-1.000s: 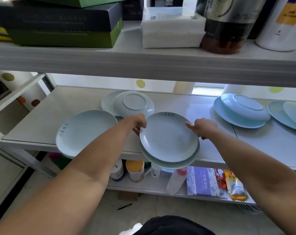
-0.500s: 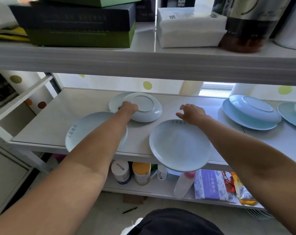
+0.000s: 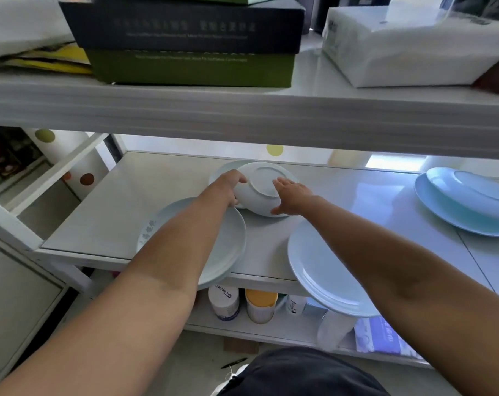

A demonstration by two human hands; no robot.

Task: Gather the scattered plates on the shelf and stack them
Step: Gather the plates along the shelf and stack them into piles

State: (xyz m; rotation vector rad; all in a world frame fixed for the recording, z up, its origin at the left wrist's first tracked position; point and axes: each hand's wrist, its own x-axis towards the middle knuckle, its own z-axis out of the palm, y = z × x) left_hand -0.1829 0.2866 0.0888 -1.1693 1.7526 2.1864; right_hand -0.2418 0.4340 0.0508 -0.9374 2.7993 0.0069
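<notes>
Head view shows the shelf (image 3: 134,201) first. At 5 o'clock sits my stack of plates (image 3: 322,270), already started. One big plate (image 3: 228,247) waits at 7 o'clock, and blue plates (image 3: 465,207) wait at 3 o'clock. At 12 o'clock, my left hand (image 3: 228,187) and right hand (image 3: 292,195) both clamp the upside-down plate (image 3: 262,187). Most stacking is left.
</notes>
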